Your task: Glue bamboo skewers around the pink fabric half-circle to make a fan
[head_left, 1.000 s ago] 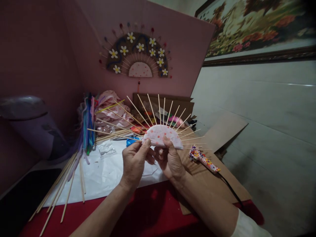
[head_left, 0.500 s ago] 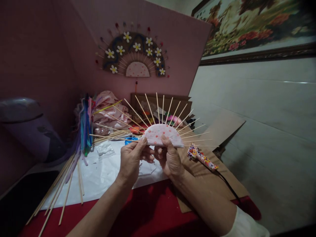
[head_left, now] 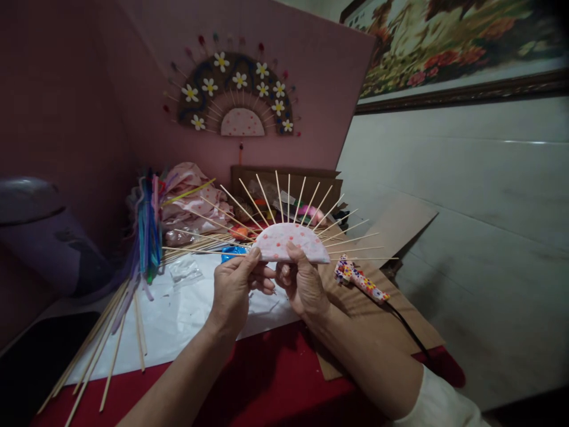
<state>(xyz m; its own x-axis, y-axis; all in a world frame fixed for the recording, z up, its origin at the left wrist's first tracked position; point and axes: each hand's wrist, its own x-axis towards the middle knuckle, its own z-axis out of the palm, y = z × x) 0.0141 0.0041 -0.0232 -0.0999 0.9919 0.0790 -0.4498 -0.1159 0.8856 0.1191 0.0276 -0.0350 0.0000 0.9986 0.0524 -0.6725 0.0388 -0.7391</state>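
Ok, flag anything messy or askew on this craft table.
Loose sticks sprawl slantwise off the white sheet at the left, unbundled. The dotted half-disc, held between the left hand and right hand, looks intact.

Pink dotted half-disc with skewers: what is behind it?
Between the wooden skewers of the pink dotted half-disc, a brown cardboard box and crumpled pink fabric show; a blue object peeks past its left corner. Whatever sits directly behind it is covered.
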